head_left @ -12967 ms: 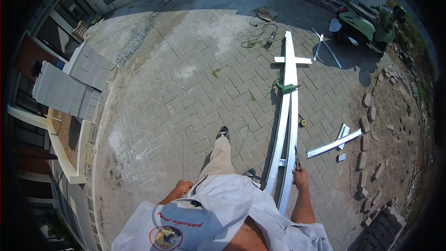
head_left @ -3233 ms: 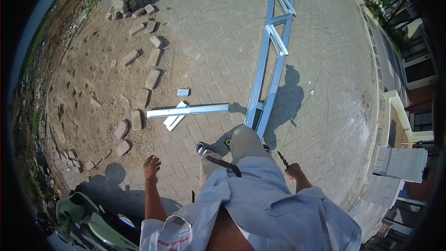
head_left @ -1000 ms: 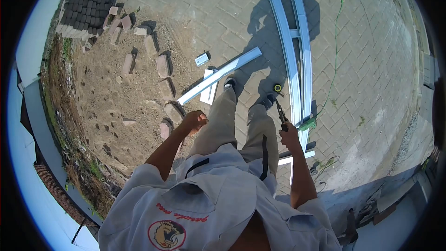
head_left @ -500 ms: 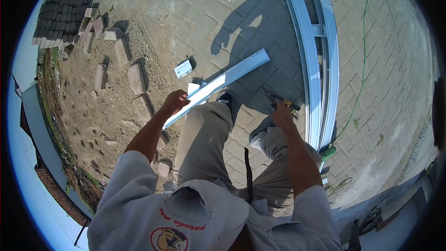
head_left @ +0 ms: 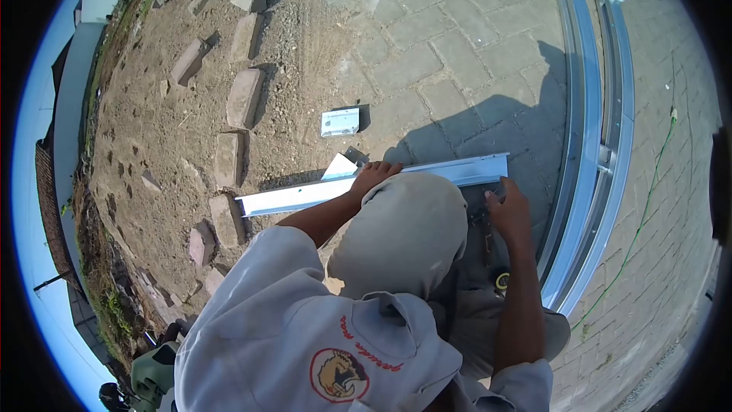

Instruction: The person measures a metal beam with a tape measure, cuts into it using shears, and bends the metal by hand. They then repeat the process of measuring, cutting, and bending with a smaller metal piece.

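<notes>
A long pale metal channel (head_left: 293, 197) lies across in front of my raised knee, its left end over the dirt and its right end over the paving. My left hand (head_left: 372, 177) grips it near the middle, fingers curled over the far edge. Just below the right end is my right hand (head_left: 509, 210), thumb and forefinger apart, a fingertip close to the channel's edge. Dark hand tools (head_left: 486, 233) rest on the ground beside this hand, partly in shadow. A yellow-and-black round item (head_left: 502, 281) shows by my right leg.
Long metal frame rails (head_left: 591, 122) stretch along the right side. A short metal offcut (head_left: 340, 122) and a white piece (head_left: 340, 166) lie beyond the channel. Loose paving blocks (head_left: 245, 99) are scattered on the dirt at left. A green cord (head_left: 648, 206) runs over the paving at far right.
I have crouched lower and the channel has turned nearly level across my knee. My right hand has let go of the pliers-like tool and moved up to the channel's right end.
</notes>
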`<state>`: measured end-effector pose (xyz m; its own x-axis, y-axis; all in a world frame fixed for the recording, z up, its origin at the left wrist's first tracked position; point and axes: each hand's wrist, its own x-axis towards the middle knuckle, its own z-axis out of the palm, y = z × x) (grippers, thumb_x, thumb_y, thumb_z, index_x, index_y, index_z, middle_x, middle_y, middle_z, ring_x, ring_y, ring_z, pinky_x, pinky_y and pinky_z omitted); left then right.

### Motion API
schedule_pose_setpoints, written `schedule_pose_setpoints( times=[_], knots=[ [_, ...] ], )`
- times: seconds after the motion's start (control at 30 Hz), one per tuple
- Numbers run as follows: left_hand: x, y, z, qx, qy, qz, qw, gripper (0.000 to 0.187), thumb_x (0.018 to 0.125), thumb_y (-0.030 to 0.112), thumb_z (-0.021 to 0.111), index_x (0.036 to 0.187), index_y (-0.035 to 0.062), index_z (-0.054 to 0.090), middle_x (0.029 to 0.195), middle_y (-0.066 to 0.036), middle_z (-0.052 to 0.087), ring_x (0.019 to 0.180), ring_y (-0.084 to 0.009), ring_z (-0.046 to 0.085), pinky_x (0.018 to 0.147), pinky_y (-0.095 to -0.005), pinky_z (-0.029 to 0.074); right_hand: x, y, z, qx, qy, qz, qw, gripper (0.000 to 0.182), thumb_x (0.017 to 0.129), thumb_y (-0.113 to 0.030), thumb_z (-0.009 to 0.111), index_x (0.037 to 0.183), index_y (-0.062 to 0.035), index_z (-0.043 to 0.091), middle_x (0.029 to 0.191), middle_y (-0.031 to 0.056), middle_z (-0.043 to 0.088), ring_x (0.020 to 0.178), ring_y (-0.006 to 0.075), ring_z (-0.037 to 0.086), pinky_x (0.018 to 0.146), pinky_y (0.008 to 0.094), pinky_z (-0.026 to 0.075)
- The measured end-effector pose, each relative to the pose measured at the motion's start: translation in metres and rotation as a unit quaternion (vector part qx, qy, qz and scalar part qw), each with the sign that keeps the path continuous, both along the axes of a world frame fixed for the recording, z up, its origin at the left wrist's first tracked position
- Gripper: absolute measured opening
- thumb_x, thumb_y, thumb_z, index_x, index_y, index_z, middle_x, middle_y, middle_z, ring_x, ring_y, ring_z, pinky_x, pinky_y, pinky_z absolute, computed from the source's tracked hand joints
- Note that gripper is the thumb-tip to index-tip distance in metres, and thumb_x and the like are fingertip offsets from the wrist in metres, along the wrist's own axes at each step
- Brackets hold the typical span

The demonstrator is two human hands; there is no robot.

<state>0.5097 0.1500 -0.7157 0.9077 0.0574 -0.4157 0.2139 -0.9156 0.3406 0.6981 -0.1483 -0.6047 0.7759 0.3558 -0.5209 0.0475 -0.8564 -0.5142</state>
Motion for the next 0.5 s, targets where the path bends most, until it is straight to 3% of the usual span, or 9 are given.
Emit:
schedule_pose_setpoints(
  times=[0.07, 0.17, 0.23, 0.33, 0.37, 0.47, 0.5],
  knots=[
    [-0.01, -0.001, -0.006, 0.018, -0.02, 0.011, 1.0, 0.061, 0.096, 0.039, 0.059, 0.146, 0.0082, 0.044, 0.132, -0.022, 0.056, 0.126, -0.0402, 0.054, 0.108, -0.0532, 0.038, 0.027, 0.0, 0.037, 0.027, -0.046, -0.056, 0.997, 0.053, 0.092, -0.025, 0.072, 0.138, -0.0018, 0.059, 0.095, 0.0238, 0.073, 0.09, 0.0361, 0.072, 0.082, 0.0456, 0.054],
    [-0.017, 0.024, 0.013, 0.057, -0.072, 0.061, 0.994, 0.069, 0.089, 0.042, 0.068, 0.146, 0.0097, 0.044, 0.13, -0.02, 0.056, 0.123, -0.0389, 0.055, 0.107, -0.0515, 0.039, 0.062, -0.023, 0.07, 0.013, -0.092, -0.025, 0.995, 0.05, 0.093, -0.022, 0.072, 0.137, -0.002, 0.06, 0.09, 0.0199, 0.072, 0.083, 0.0308, 0.071, 0.077, 0.043, 0.053],
    [-0.008, 0.051, 0.043, 0.081, -0.019, 0.128, 0.988, 0.091, 0.074, 0.039, 0.084, 0.15, 0.0115, 0.042, 0.133, -0.019, 0.055, 0.124, -0.0369, 0.054, 0.107, -0.0495, 0.04, 0.071, -0.044, 0.079, 0.01, -0.103, -0.035, 0.994, 0.049, 0.092, -0.022, 0.072, 0.135, -0.0014, 0.061, 0.092, 0.0199, 0.073, 0.084, 0.0307, 0.072, 0.077, 0.0429, 0.054],
    [-0.001, 0.119, 0.049, 0.149, -0.062, 0.197, 0.967, 0.102, 0.067, 0.034, 0.089, 0.153, 0.0148, 0.038, 0.133, -0.019, 0.057, 0.123, -0.0386, 0.058, 0.107, -0.05, 0.046, 0.079, -0.082, 0.057, -0.012, -0.097, -0.033, 0.995, 0.047, 0.091, -0.022, 0.073, 0.132, -0.0009, 0.062, 0.097, 0.0214, 0.073, 0.088, 0.0316, 0.072, 0.08, 0.0433, 0.054],
    [0.006, 0.14, 0.055, 0.142, -0.02, 0.25, 0.958, 0.103, 0.066, 0.035, 0.089, 0.153, 0.0158, 0.038, 0.133, -0.018, 0.058, 0.125, -0.0375, 0.057, 0.107, -0.0517, 0.044, 0.075, -0.095, 0.038, -0.027, -0.088, -0.027, 0.995, 0.046, 0.091, -0.022, 0.074, 0.131, -0.0008, 0.063, 0.099, 0.0221, 0.073, 0.09, 0.0324, 0.072, 0.082, 0.0434, 0.055],
    [0.005, 0.2, 0.035, 0.221, -0.032, 0.319, 0.921, 0.105, 0.069, 0.036, 0.085, 0.159, 0.0204, 0.032, 0.138, -0.017, 0.057, 0.13, -0.0357, 0.055, 0.108, -0.0519, 0.044, 0.047, -0.121, -0.019, -0.05, -0.042, 0.053, 0.996, 0.044, 0.09, -0.023, 0.075, 0.126, -0.0007, 0.066, 0.109, 0.0251, 0.072, 0.097, 0.0355, 0.072, 0.085, 0.0436, 0.056],
    [0.007, 0.207, 0.03, 0.249, -0.064, 0.316, 0.913, 0.103, 0.073, 0.036, 0.083, 0.16, 0.0205, 0.029, 0.145, -0.017, 0.052, 0.134, -0.0355, 0.052, 0.11, -0.0533, 0.042, 0.034, -0.123, -0.024, -0.059, 0.011, 0.043, 0.997, 0.045, 0.088, -0.026, 0.076, 0.124, -0.0003, 0.067, 0.114, 0.0245, 0.07, 0.107, 0.0379, 0.069, 0.092, 0.0454, 0.054]
  ],
)
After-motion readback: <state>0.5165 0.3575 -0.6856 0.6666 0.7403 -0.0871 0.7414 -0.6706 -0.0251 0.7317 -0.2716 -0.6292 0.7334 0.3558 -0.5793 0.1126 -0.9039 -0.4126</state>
